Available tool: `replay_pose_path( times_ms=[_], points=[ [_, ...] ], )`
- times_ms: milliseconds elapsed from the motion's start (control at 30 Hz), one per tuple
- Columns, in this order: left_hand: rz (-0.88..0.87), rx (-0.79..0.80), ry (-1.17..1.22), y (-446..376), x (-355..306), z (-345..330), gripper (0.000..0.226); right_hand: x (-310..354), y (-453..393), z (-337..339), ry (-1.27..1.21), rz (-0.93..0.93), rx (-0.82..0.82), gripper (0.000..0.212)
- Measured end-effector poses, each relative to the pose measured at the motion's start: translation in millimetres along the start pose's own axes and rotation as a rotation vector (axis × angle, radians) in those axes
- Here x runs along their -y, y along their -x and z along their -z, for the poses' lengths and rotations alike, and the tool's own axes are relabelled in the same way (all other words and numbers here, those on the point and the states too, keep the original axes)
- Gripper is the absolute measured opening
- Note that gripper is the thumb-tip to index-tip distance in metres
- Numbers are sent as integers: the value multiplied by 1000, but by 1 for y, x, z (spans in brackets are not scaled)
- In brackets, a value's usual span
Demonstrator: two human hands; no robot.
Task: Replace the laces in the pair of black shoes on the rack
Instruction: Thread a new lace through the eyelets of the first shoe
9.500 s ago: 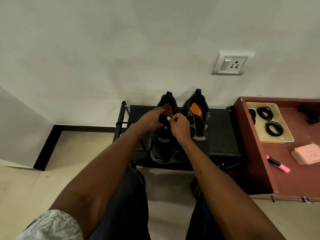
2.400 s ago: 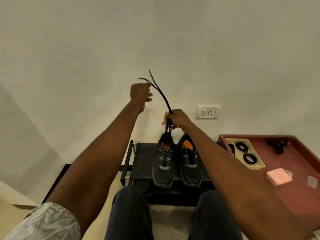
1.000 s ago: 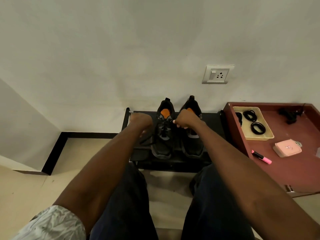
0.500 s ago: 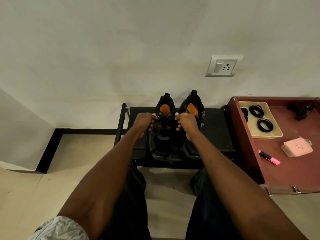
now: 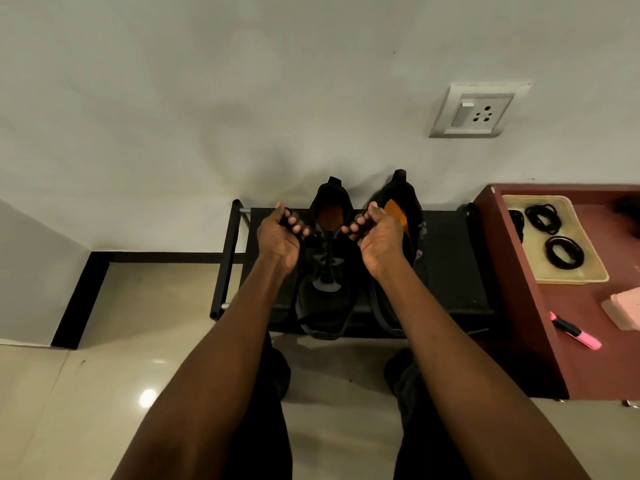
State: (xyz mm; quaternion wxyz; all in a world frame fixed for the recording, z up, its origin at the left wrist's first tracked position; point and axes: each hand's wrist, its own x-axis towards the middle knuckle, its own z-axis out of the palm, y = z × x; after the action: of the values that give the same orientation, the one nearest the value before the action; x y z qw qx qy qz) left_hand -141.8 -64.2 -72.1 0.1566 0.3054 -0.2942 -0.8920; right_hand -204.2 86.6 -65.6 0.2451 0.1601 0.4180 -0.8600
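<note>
From the head camera we saw 2 black shoes on the rack (image 5: 450, 258), a low black shelf against the wall. Both lay with their long axes running from the rack's front edge to the wall, toes at the front edge and heels at the wall. The left shoe (image 5: 325, 296) sat near the rack's middle, with a grey patch on its upper and an orange insole showing in its opening. The right shoe (image 5: 405, 216) lay just beside it, toward the rack's right end, also showing orange inside, and our right arm hid much of it.

Our left hand (image 5: 277, 237) and right hand (image 5: 379, 240) hovered over the rack on either side of the left shoe's opening. Each had its fingers curled tightly round an end of the black lace (image 5: 327, 251), which ran down the shoe's front.

Right of the rack stood a red table (image 5: 519, 306) carrying a yellow tray (image 5: 585, 271) of black coils.
</note>
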Motion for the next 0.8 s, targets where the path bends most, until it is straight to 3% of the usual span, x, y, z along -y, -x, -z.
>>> replay_pose_path(
  times_ms=[233, 800],
  points=[
    [-1, 77, -143, -29, -2, -4, 37, -3, -23, 0, 149, 50, -38, 32],
    [2, 40, -231, -36, -10, 16, 38, -3, -39, 3, 307, 90, -234, 23]
  ],
)
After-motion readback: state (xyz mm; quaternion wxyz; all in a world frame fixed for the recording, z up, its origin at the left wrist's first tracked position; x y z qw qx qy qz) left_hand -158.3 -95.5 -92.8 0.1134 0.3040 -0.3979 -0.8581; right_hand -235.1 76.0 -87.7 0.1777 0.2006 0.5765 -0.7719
